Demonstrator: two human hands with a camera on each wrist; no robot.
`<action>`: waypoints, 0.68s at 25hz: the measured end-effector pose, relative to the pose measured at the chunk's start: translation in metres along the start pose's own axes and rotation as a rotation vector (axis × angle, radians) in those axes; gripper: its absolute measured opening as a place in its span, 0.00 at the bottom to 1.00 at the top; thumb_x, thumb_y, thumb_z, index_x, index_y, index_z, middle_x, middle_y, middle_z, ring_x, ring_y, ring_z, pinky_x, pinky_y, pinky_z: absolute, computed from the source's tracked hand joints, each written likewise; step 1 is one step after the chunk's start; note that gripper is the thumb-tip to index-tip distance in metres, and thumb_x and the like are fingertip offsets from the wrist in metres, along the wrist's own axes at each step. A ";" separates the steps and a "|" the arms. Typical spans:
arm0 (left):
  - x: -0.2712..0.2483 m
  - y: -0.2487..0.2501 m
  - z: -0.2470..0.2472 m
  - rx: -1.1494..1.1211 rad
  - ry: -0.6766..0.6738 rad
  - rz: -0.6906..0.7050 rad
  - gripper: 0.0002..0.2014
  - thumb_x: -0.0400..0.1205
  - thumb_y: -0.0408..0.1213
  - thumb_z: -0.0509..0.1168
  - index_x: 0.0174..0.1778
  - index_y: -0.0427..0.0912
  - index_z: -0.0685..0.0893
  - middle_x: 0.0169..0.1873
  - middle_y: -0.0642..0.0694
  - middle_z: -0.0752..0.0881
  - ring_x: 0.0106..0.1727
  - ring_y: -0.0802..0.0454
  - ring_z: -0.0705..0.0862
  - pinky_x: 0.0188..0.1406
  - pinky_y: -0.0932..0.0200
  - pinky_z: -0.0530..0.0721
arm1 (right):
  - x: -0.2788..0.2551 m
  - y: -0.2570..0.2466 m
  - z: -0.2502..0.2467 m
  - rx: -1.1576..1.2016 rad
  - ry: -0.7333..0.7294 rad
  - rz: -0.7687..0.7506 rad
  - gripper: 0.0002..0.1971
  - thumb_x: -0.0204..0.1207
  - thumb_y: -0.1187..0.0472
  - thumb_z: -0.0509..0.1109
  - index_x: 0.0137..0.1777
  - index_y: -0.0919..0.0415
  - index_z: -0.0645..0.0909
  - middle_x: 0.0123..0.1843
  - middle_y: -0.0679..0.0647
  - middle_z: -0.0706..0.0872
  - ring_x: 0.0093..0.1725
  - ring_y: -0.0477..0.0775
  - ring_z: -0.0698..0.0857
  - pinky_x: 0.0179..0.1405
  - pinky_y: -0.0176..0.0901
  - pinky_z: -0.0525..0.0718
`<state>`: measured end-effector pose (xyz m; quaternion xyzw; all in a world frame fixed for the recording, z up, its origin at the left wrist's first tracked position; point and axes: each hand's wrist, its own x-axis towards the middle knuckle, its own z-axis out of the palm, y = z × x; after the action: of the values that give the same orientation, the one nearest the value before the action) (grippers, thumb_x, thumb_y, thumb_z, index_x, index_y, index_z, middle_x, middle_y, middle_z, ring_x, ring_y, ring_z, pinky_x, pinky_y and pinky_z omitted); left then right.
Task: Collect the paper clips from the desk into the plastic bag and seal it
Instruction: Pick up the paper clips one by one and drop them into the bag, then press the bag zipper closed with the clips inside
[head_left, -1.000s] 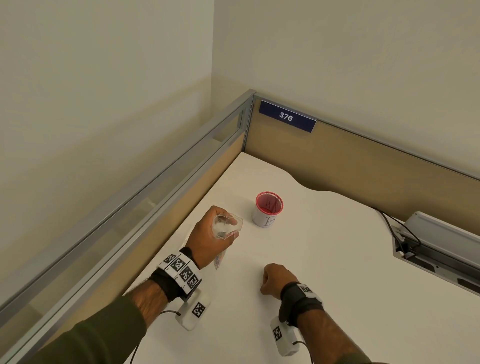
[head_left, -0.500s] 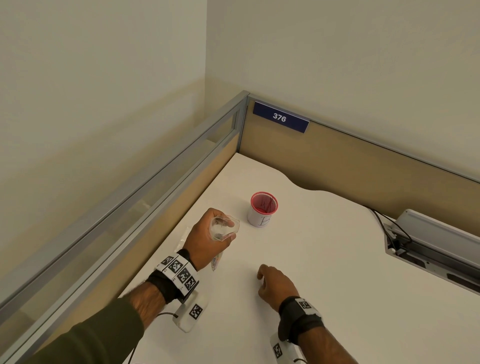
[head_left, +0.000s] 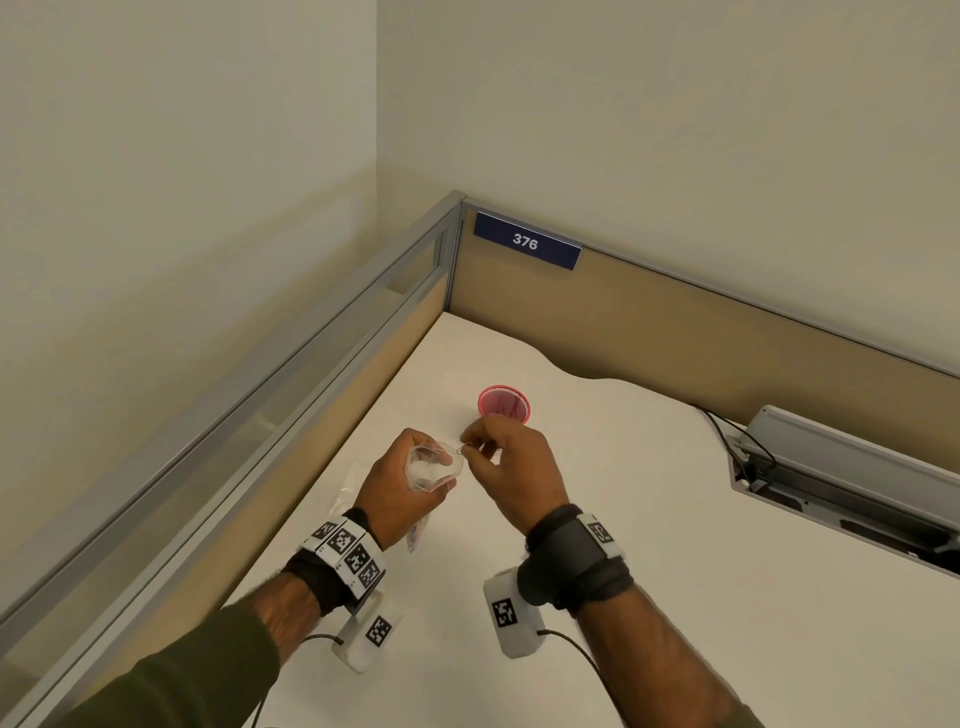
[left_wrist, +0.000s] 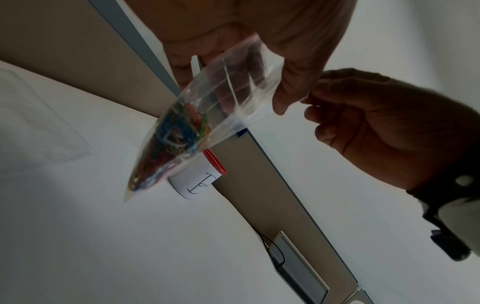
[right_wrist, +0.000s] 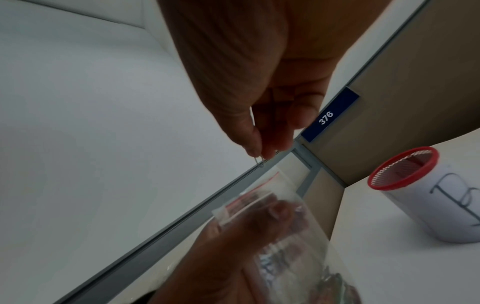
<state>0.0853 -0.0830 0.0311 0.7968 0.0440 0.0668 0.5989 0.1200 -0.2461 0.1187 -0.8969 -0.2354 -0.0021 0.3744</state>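
Two hands meet just below the frame's centre above a white table (head_left: 649, 519), working at the mouth of a clear plastic bag (left_wrist: 207, 115). Left hand (head_left: 400, 488) curls its fingers round the bag's upper part, holding the mouth open, while a coloured heap of paper clips sags in the bottom corner; the film looks thin, limp and slippery, so the stiffer zip strip at the top seems the surest place to hold. Right hand (head_left: 514, 467) pinches a single silver paper clip (right_wrist: 260, 162) between thumb and fingertip, just beside the bag's rim. Light, springy wire like this probably needs only a gentle pinch. Behind the hands, a red-rimmed cup (head_left: 504, 402) stands on the table.
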 end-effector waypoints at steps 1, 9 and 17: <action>0.000 0.001 0.000 0.003 -0.005 0.003 0.20 0.76 0.36 0.79 0.59 0.47 0.76 0.54 0.55 0.87 0.58 0.56 0.87 0.57 0.64 0.83 | 0.001 -0.006 0.003 -0.004 -0.015 -0.008 0.05 0.78 0.58 0.69 0.51 0.52 0.84 0.45 0.45 0.86 0.43 0.43 0.82 0.47 0.36 0.85; -0.006 0.005 -0.002 -0.023 -0.074 0.052 0.20 0.77 0.36 0.78 0.59 0.48 0.77 0.55 0.54 0.87 0.58 0.64 0.86 0.52 0.75 0.82 | -0.011 -0.008 0.001 -0.084 -0.005 0.114 0.11 0.77 0.52 0.71 0.58 0.50 0.83 0.52 0.46 0.85 0.45 0.43 0.82 0.50 0.35 0.83; -0.020 0.018 0.027 0.081 -0.104 0.048 0.23 0.77 0.39 0.78 0.60 0.53 0.73 0.54 0.54 0.84 0.58 0.54 0.84 0.59 0.61 0.82 | -0.020 0.000 0.002 -0.140 -0.050 0.155 0.03 0.77 0.54 0.69 0.47 0.51 0.82 0.42 0.47 0.86 0.41 0.48 0.83 0.47 0.43 0.86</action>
<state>0.0700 -0.1166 0.0401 0.8235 -0.0038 0.0377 0.5661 0.1018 -0.2526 0.1137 -0.9362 -0.1738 0.0329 0.3038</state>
